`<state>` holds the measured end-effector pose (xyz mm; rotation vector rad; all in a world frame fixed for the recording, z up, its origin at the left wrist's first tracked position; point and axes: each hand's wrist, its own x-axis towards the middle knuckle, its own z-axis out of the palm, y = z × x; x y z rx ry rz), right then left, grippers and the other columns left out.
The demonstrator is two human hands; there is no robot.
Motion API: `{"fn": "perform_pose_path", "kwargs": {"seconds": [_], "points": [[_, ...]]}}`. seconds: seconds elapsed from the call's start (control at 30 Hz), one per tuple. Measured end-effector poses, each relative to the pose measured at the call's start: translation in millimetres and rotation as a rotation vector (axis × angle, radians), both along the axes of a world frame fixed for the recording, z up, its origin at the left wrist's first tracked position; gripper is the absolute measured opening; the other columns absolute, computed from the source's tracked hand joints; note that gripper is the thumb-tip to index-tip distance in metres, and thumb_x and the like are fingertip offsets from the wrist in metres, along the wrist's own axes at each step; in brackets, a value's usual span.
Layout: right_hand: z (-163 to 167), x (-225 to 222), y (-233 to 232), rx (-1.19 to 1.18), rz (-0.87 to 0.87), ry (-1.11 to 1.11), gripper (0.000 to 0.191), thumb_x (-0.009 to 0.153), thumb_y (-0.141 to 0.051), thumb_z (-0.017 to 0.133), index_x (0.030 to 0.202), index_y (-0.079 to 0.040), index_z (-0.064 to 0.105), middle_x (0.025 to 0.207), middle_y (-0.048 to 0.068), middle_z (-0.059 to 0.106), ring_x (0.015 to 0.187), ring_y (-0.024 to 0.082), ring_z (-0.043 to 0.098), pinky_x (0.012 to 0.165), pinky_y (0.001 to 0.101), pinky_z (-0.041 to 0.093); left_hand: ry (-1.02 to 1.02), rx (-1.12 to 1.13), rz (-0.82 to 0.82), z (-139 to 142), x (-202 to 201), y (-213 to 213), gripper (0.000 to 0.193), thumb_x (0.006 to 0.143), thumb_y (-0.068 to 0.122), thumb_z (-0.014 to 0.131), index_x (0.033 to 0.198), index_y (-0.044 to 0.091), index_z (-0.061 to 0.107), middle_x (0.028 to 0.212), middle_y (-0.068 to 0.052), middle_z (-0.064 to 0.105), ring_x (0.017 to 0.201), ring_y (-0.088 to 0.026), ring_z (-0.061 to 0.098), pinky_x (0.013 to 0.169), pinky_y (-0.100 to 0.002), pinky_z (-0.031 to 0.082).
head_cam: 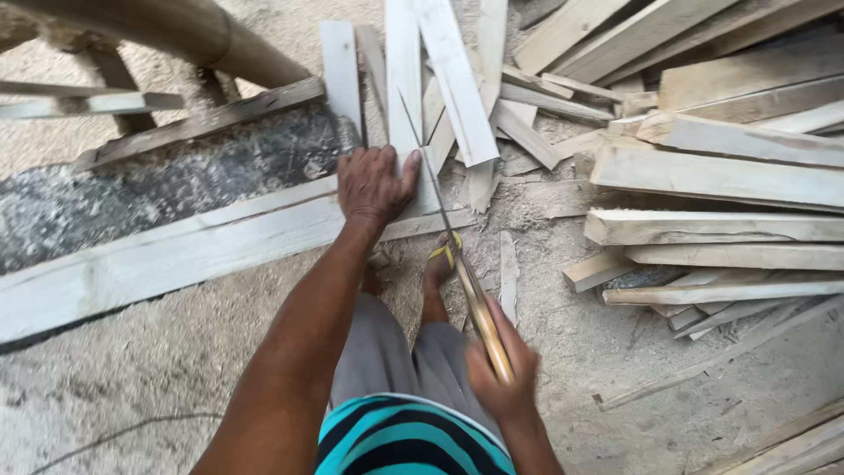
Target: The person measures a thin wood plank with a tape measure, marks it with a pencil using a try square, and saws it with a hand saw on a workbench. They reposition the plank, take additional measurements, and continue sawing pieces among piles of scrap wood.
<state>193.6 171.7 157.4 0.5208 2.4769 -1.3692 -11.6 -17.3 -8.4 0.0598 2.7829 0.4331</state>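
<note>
The left hand lies flat, fingers spread and pressing down on a pale, rough-sawn plank that runs long and straight across a dusty workbench, its grey top speckled with sawdust. The right hand has its fingers wrapped tight around the smooth, yellowish wooden handle of a handsaw, whose thin, narrow metal blade slants up past the left thumb over an upright white slat. A heap of raw, splintery offcuts with square edges lies to the right on the sandy ground. A foot in a yellow-strapped sandal shows partly behind the saw. The blade's teeth are too fine to make out, and its tip blurs against the slat.
</note>
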Motion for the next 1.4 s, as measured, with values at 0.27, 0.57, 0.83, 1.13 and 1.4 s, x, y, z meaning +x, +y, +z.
{"fn": "perform_pose_path", "kwargs": {"seconds": [0.27,0.57,0.83,1.13,1.4], "points": [[-20.0,-18.4,1.1,-0.015,0.072,0.215,0.055,0.081,0.001,0.063,0.136,0.009,0.058,0.09,0.015,0.077,0.062,0.014,0.074,0.049,0.0226,0.059,0.117,0.08,0.02,3.5,2.3,0.7,0.055,0.104,0.058,0.039,0.081,0.015,0.063,0.074,-0.006,0.057,0.074,-0.022,0.048,0.08,-0.042,0.034],[-85.4,-13.3,0.4,-0.037,-0.02,-0.011,0.058,0.079,-0.003,0.063,0.137,0.003,0.06,0.08,0.012,0.073,0.061,0.012,0.067,0.051,0.029,0.054,0.043,0.059,0.037,12.9,-1.9,2.4,0.058,0.101,0.062,0.038,0.084,0.013,0.066,0.075,-0.006,0.06,0.078,-0.023,0.051,0.086,-0.045,0.035],[-54.4,31.0,37.3,0.177,-0.056,0.083,0.057,0.079,-0.004,0.064,0.136,0.001,0.062,0.091,0.019,0.076,0.064,0.017,0.072,0.06,0.0295,0.057,0.025,0.1,0.012,3.9,0.2,-0.9,0.046,0.101,0.054,0.047,0.104,0.013,0.066,0.093,-0.01,0.06,0.09,-0.026,0.052,0.088,-0.045,0.037],[44.8,-13.7,-18.9,0.175,0.161,0.484,0.061,0.083,0.0,0.063,0.144,0.0,0.059,0.098,0.015,0.077,0.063,0.013,0.065,0.059,0.0273,0.055,0.48,0.508,0.133,58.5,67.7,-82.7,0.04,0.093,0.028,0.07,0.127,0.009,0.063,0.127,-0.017,0.056,0.118,-0.036,0.052,0.103,-0.05,0.041],[82.9,78.0,-155.5,0.206,0.57,0.617,0.064,0.076,-0.003,0.066,0.139,0.002,0.059,0.078,0.01,0.071,0.055,0.015,0.065,0.057,0.0303,0.054,0.256,0.731,0.423,117.1,162.7,-280.2,0.04,0.105,0.043,0.057,0.118,0.007,0.069,0.106,-0.013,0.069,0.099,-0.026,0.066,0.088,-0.039,0.054]]}}
